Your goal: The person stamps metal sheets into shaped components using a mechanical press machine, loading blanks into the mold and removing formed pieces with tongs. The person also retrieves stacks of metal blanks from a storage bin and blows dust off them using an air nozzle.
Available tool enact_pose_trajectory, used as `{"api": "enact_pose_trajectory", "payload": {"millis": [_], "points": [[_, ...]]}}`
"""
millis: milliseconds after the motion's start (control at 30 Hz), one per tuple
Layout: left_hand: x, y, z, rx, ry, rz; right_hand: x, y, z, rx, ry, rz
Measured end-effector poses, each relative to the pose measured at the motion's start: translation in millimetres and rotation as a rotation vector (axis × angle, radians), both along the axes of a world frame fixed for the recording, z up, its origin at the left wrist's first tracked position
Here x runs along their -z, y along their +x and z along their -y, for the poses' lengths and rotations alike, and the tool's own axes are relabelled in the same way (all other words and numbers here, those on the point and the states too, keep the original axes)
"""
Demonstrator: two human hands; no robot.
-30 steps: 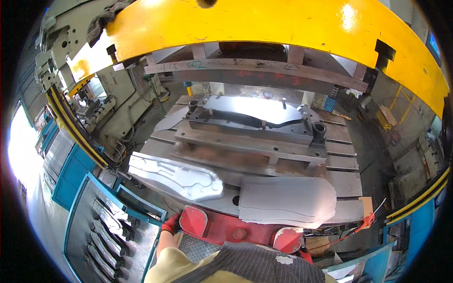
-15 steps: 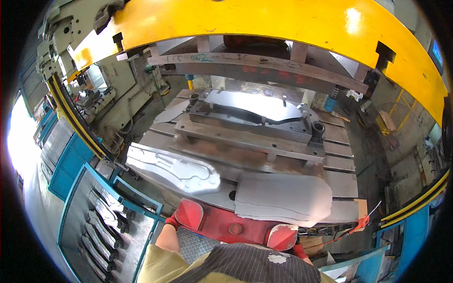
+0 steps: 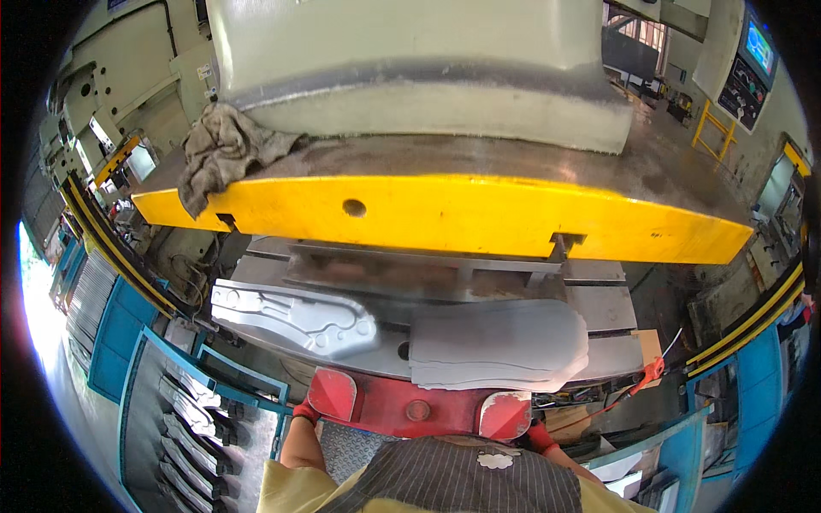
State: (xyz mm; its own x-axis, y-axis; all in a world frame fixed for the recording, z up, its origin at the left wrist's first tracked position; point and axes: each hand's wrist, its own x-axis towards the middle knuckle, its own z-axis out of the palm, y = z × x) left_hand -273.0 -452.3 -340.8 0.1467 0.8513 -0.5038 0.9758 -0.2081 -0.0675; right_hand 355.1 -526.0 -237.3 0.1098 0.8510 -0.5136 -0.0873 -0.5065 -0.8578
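My left hand, in a red glove, is at the left end of a red two-hand control console. At the console's right end is my right hand, also red-gloved. Red side guards hide the fingers of both hands, so their grip does not show. Just beyond the console, a stack of flat grey sheet-metal blanks lies on the press bed. To its left rests a shiny formed metal panel. The yellow-edged press ram is low over the bed and hides the die beneath.
A grey rag drapes over the ram's left edge. At lower left, a teal-framed bin holds several formed parts. A red-gripped tool lies at the bed's right corner. A control panel with a screen is at upper right.
The yellow ram has come down, covering the lower die and the sheet that lay on it. My view has shifted slightly; both hands remain at the console's ends.
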Motion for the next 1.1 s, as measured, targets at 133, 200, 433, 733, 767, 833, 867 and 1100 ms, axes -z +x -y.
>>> {"api": "enact_pose_trajectory", "payload": {"millis": [133, 200, 433, 733, 767, 833, 867, 1100], "points": [[-47, 10, 19, -0.322, -0.117, 0.129, 26, 19, -2, -0.505, 0.444, 0.527], [-38, 7, 25, -0.328, -0.141, 0.130, 36, 19, 3, -0.655, 0.684, 0.829], [-66, 12, 47, -1.321, 0.901, 1.514, 7, 56, 39, 0.332, 0.465, -0.332], [-295, 105, -82, -0.457, 1.212, 1.789, -188, -11, -142, 0.266, 0.474, -0.168], [-308, 121, -100, -0.410, 1.079, 1.838, -218, -39, -165, 0.194, 0.533, -0.111], [-322, 158, -141, -0.241, 0.821, 2.018, -184, -39, -241, 0.137, 0.819, 0.252], [-330, 176, -153, -0.226, 0.743, 2.005, -185, -52, -273, 0.157, 0.991, 0.514], [-301, 237, -181, -0.172, 0.499, 1.891, -194, -74, -371, -0.018, 0.537, 0.412]]}}
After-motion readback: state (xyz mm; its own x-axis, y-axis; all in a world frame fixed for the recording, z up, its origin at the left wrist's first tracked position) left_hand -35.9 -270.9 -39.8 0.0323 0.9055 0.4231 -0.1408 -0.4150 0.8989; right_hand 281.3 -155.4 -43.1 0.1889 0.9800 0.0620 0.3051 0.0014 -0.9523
